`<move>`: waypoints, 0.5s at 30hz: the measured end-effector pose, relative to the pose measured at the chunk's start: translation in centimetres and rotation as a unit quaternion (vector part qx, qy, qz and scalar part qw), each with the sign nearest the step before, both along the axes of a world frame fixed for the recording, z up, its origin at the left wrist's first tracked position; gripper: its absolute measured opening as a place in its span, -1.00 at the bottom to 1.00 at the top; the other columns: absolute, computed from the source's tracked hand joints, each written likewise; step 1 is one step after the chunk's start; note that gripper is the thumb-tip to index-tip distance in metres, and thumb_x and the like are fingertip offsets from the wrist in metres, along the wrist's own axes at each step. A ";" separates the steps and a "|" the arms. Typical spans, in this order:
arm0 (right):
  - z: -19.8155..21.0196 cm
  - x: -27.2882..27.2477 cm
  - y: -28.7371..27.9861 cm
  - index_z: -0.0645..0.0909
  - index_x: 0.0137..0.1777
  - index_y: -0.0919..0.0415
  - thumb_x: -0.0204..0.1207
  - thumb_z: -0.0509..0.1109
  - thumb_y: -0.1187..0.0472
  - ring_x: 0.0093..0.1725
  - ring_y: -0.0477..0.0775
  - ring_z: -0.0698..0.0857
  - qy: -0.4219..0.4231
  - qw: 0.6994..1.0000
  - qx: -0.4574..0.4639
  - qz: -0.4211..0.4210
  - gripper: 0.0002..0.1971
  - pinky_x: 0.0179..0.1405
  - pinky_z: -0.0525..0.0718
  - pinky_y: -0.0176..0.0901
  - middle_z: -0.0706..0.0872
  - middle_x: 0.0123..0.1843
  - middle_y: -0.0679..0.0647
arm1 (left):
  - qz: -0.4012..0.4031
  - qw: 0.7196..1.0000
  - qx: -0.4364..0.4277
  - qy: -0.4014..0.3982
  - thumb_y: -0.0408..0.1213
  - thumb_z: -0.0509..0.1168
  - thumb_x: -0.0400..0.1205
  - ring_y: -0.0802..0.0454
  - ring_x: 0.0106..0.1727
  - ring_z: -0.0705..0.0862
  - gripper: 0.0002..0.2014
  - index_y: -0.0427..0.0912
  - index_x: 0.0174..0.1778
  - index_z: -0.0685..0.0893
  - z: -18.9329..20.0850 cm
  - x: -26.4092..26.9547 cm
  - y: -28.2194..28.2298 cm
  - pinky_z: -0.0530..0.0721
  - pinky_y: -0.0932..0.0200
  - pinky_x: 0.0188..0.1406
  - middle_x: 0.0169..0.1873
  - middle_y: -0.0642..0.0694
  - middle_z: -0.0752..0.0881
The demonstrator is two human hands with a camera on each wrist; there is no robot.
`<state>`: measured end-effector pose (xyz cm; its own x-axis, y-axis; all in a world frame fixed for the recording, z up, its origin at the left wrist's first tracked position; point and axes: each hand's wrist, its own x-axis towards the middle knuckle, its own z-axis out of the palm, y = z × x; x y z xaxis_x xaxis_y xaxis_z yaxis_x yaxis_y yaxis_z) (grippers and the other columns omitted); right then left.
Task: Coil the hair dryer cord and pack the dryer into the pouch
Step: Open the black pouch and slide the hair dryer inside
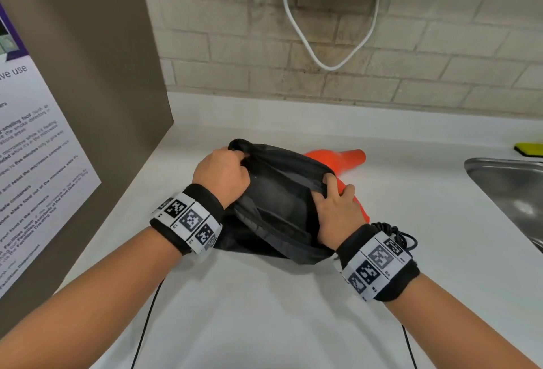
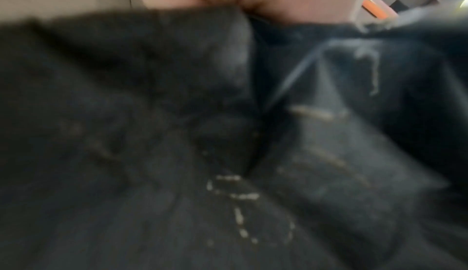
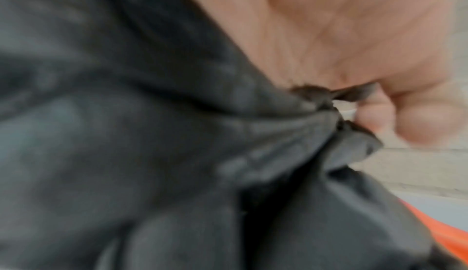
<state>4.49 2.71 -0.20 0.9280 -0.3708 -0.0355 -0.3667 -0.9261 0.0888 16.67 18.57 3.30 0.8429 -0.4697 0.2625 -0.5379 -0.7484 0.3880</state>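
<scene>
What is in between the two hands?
The open mouth of the black pouch, stretched between the left hand and the right hand. The head view shows it.

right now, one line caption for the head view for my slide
Both hands, left and right, hold the black pouch open beside the orange hair dryer.

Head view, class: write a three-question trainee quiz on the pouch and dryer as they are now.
1. True or false: the orange hair dryer is already inside the black pouch.
2. What are the left hand and right hand each gripping?
3. The coiled cord lies: A) in the sink; B) on the counter by the right wrist; C) inside the pouch.

Key: 1 false, it lies behind the pouch. 2 opposite sides of the pouch mouth. 3 B.
</scene>
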 end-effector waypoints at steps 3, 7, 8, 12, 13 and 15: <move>0.3 0.0 0.1 0.28 0.44 -0.03 0.46 0.22 0.38 0.08 0.30 0.43 -0.026 0.996 0.088 0.003 -0.44 0.07 0.62 0.04 0.03 0.49 0.17 | 0.026 0.999 0.034 -0.031 -0.19 0.22 0.58 -0.27 0.00 0.65 -0.64 -0.20 0.28 0.52 0.0 -0.1 -0.1 0.56 0.02 -0.13 0.13 -0.26 0.58; 0.3 0.4 -0.5 0.65 0.18 0.10 0.46 0.22 0.44 -0.10 0.09 0.44 -0.092 0.973 0.212 0.017 -0.62 0.21 0.53 -0.16 0.23 0.13 0.08 | 0.036 0.982 0.182 0.029 -0.17 0.47 0.42 -0.24 -0.10 0.66 -0.48 -0.20 0.23 0.45 -0.9 -0.1 0.2 0.62 -0.03 -0.10 0.20 -0.24 0.34; 0.3 0.5 -0.7 0.69 0.11 0.17 0.44 0.25 0.45 -0.11 0.07 0.44 -0.104 0.968 0.229 0.004 -0.67 0.14 0.48 -0.31 0.23 0.08 0.05 | 0.039 0.976 0.210 0.043 -0.16 0.50 0.39 -0.23 -0.11 0.66 -0.47 -0.21 0.20 0.46 -1.0 -0.2 0.4 0.61 -0.01 -0.12 0.18 -0.24 0.34; 0.4 0.5 -1.2 0.74 -0.20 0.33 0.50 0.28 0.18 -0.17 0.15 0.57 -0.161 0.961 0.217 -0.062 -0.74 -0.01 0.51 -0.28 0.46 0.06 0.17 | -0.004 0.961 0.275 0.028 -0.29 0.28 0.53 -0.25 0.02 0.66 -0.65 -0.17 0.24 0.48 -1.8 -0.2 1.4 0.57 0.00 -0.08 0.18 -0.24 0.48; 0.2 0.5 -1.3 0.74 -0.22 0.33 0.52 0.28 0.08 -0.12 0.21 0.63 -0.149 0.965 0.204 -0.069 -0.67 -0.01 0.53 -0.20 0.54 0.07 0.21 | -0.026 0.963 0.268 0.026 -0.33 0.21 0.55 -0.26 0.09 0.64 -0.66 -0.14 0.27 0.48 -2.0 0.0 1.6 0.56 -0.03 0.00 0.19 -0.22 0.53; 0.0 0.6 -1.5 0.74 -0.13 0.29 0.51 0.33 0.05 0.00 0.23 0.66 -0.108 0.971 0.201 -0.075 -0.70 0.00 0.55 -0.14 0.62 0.10 0.20 | -0.066 0.974 0.205 0.063 -0.41 0.12 0.57 -0.26 0.23 0.57 -0.57 -0.08 0.37 0.48 -2.3 0.7 1.9 0.53 -0.04 0.19 0.27 -0.19 0.56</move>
<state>5.04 1.25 -0.20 0.8667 -0.4986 -0.0156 -0.4696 -0.8049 -0.3628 17.37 20.45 0.96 0.7816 -0.6195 -0.0728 -0.6071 -0.7823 0.1399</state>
